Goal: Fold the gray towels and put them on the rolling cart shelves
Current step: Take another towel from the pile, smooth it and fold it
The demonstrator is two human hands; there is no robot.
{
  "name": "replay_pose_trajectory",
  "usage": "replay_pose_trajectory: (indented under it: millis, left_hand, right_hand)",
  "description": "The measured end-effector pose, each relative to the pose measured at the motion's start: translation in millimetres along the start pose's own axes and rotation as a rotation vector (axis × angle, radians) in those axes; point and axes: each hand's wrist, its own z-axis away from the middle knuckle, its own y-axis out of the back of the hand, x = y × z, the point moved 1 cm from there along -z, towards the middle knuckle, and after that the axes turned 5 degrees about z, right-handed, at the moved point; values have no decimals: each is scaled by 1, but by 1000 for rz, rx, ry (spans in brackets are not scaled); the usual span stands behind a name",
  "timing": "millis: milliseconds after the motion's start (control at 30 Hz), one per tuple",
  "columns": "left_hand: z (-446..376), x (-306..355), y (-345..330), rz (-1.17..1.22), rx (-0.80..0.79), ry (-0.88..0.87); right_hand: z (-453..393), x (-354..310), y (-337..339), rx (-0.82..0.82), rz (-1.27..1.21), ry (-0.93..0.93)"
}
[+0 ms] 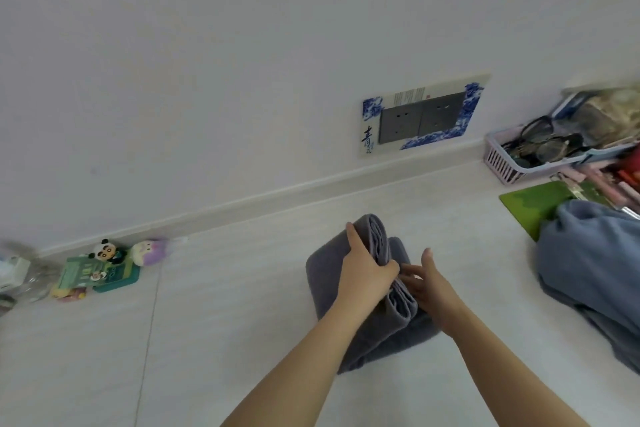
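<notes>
Gray towel, soft terry, lies partly folded mid-counter on pale smooth stone, well off the back edge. Left hand clamps the raised ridge of layered folds; right hand pinches it opposite, fingers half curled.

Towel under hands: dark gray, plain. Pile on the right: blue-gray. Mat: green. Basket: pale pink. Socket plates: dark gray, surround white with blue wave pattern. Counter, wall: off-white.
</notes>
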Motion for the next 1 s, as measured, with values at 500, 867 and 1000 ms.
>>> replay_pose_trajectory:
  millis: [500, 867, 1000]
  left_hand:
    - [-20, -81, -17, -678, 369, -434]
    - [-39, -120, -32, -928, 224, -383]
    - [-25, -117, -25, -520, 326, -252]
  right_hand:
    - [-20, 16, 15, 153, 759, 275]
    - [-39, 31, 5, 309, 999, 247]
    - [-43, 27, 12, 313, 881, 171]
